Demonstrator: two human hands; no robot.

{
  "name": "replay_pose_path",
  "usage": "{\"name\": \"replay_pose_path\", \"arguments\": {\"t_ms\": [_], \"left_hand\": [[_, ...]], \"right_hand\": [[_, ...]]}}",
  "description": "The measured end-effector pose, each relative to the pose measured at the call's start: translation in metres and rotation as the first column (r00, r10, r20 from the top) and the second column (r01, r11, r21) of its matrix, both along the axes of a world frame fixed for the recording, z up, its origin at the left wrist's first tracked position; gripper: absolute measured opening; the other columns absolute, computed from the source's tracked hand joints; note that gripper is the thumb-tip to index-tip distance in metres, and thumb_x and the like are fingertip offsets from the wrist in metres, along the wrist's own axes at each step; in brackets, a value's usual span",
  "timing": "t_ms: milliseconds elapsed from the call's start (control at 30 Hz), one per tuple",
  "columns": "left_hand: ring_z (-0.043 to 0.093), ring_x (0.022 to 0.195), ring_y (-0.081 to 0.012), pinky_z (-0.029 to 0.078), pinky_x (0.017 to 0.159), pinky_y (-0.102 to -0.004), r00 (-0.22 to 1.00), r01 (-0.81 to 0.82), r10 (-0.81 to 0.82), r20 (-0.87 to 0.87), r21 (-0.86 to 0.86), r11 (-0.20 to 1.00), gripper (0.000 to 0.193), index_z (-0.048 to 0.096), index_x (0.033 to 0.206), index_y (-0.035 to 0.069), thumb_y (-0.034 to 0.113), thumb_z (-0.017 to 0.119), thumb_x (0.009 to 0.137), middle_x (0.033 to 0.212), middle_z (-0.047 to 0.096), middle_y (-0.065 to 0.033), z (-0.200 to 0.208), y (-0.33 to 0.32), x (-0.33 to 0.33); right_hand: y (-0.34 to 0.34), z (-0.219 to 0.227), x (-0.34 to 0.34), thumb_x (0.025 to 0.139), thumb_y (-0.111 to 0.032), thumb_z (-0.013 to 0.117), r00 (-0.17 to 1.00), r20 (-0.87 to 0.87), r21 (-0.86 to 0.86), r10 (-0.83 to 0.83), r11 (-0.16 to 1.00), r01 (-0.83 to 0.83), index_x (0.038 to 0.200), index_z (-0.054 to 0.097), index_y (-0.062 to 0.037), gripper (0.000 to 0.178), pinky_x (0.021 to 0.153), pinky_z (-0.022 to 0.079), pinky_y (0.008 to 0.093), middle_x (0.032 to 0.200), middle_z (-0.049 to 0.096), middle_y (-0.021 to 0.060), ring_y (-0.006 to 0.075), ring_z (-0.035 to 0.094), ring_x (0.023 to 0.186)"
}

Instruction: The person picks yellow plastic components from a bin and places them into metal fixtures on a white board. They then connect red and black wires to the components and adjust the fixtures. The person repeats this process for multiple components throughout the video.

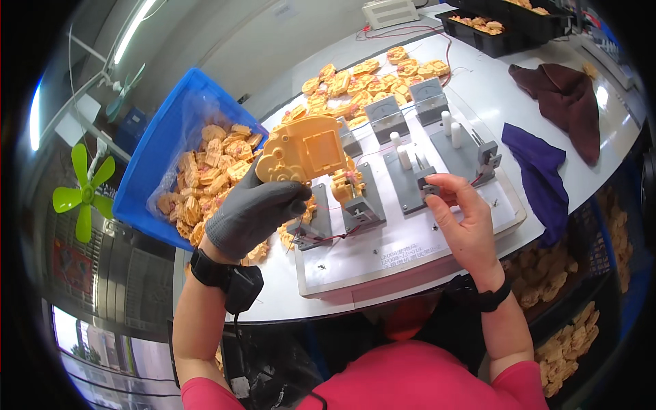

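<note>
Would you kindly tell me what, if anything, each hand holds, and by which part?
The left hand holds a yellow plastic housing by its lower left part. The right hand touches a small dark block; whether it grips it cannot be told.

Gloved left hand (263,213) lifts a yellow plastic housing (311,150); bare right hand (466,222) pinches a small grey clamp (429,189).

The clamp belongs to a raised white board (348,268) on the white worktop (482,78), fitted with white pegs (403,157) and dial meters (386,117); a smaller yellow part (347,183) sits in a holder between the hands. At left, a blue bin (149,174) holds heaped yellow pieces (212,164); more pieces (362,83) lie behind the meters. To the right are a purple cloth (536,174) and a brown cloth (564,102).
</note>
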State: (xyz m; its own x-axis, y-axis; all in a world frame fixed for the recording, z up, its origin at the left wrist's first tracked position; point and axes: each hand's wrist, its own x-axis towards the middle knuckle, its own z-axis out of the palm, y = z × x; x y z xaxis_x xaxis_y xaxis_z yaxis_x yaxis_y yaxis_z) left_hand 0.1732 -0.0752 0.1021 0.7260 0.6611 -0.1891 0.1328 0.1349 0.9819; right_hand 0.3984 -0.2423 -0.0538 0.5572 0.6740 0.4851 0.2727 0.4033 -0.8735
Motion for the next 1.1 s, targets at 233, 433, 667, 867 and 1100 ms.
{"name": "replay_pose_path", "arguments": {"t_ms": [233,433,667,867,1100], "left_hand": [[0.065,0.099,-0.0205,0.054,0.087,-0.0341,0.986,0.161,-0.160,0.038,-0.009,0.987,0.028,0.057,0.119,0.000,0.003,0.064,0.092,0.109,0.065,-0.0113,0.000,0.011,0.018],[0.062,0.110,-0.0205,0.051,0.094,-0.0311,0.911,0.411,-0.405,-0.078,0.236,0.880,0.023,0.059,0.118,0.001,0.009,0.060,0.096,0.114,0.065,-0.0115,-0.015,0.043,0.015],[0.063,0.106,-0.0215,0.052,0.090,-0.0333,0.972,0.169,-0.145,-0.184,0.124,0.978,0.041,0.049,0.133,0.003,0.018,0.059,0.096,0.112,0.064,-0.0101,0.001,0.024,0.054],[0.065,0.093,-0.0273,0.052,0.083,-0.0375,0.837,0.524,0.163,-0.522,0.851,0.031,0.042,0.054,0.126,0.012,0.010,0.063,0.085,0.109,0.062,-0.0113,-0.017,0.043,0.087],[0.059,0.098,-0.0322,0.051,0.078,-0.0427,0.781,0.619,0.220,-0.584,0.678,-0.396,0.034,0.063,0.108,0.020,0.003,0.066,0.078,0.119,0.058,-0.0061,-0.016,0.016,0.127]], "right_hand": [[-0.001,0.000,0.003,0.092,-0.010,0.068,1.000,0.014,0.017,0.012,1.000,-0.012,0.116,0.065,-0.0036,0.025,0.080,0.051,0.0284,0.101,0.066,0.0087,0.0158,0.064,0.087],[-0.001,0.003,0.002,0.092,-0.010,0.068,1.000,0.023,0.025,0.009,1.000,-0.010,0.115,0.065,-0.0042,0.024,0.078,0.052,0.0286,0.098,0.065,0.0085,0.0160,0.064,0.085],[-0.001,0.002,0.003,0.092,-0.011,0.068,1.000,0.031,0.021,0.000,1.000,-0.001,0.112,0.065,-0.0043,0.021,0.076,0.051,0.0281,0.094,0.064,0.0074,0.0148,0.063,0.083],[-0.002,0.001,0.004,0.092,-0.012,0.069,0.997,0.048,0.016,0.062,0.998,-0.063,0.101,0.062,-0.0036,0.015,0.065,0.048,0.0240,0.088,0.061,0.0031,0.0088,0.056,0.071],[0.001,-0.003,0.004,0.090,-0.014,0.072,0.997,0.043,0.045,0.064,0.997,-0.066,0.100,0.061,-0.0038,0.018,0.059,0.045,0.0223,0.087,0.061,0.0023,0.0070,0.052,0.065]]}}
